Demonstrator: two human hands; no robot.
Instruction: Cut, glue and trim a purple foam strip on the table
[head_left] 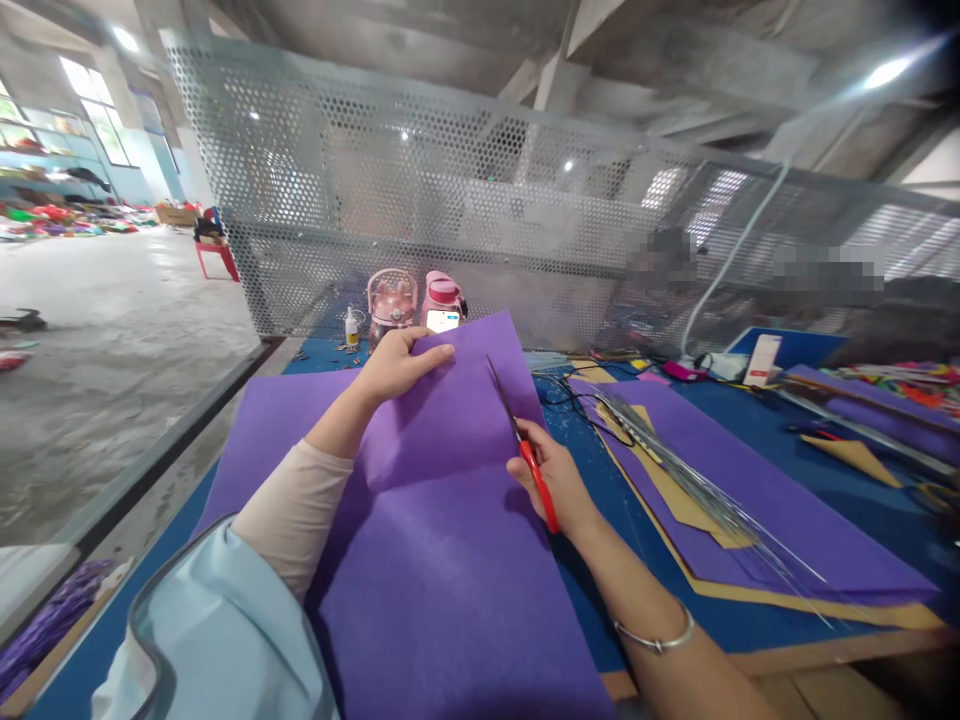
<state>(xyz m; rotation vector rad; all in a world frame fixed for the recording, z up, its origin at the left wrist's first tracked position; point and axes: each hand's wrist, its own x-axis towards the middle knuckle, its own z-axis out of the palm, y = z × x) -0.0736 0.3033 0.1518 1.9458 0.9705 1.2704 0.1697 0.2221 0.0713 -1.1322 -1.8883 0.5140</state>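
Currently the left hand [394,365] grips the far edge of the top purple felt sheet [450,500], thumb over the upper face and fingers curled behind it, so that the far part of the sheet stands lifted and bent toward the person; the near part lies flat on the blue worktable [645,520]. The right hand [551,475] is closed around the red handles of the scissors [525,440]; the blades stand narrowly apart at the sheet's right edge, tips pointing away. Whether a cut is already open below the blades cannot be told, since the hand covers that stretch; judged from the unbroken far portion of the sheet, most of the cutting appears to remain. A second purple sheet [255,440] lies beneath, extending to the left; further purple and yellow sheets [750,500] lie to the right, with a bundle of thin metal wires [690,480] across them. Two pink bottles [416,300] and a small glue bottle [351,327] stand at the table's far edge, against a perforated metal screen [450,180].
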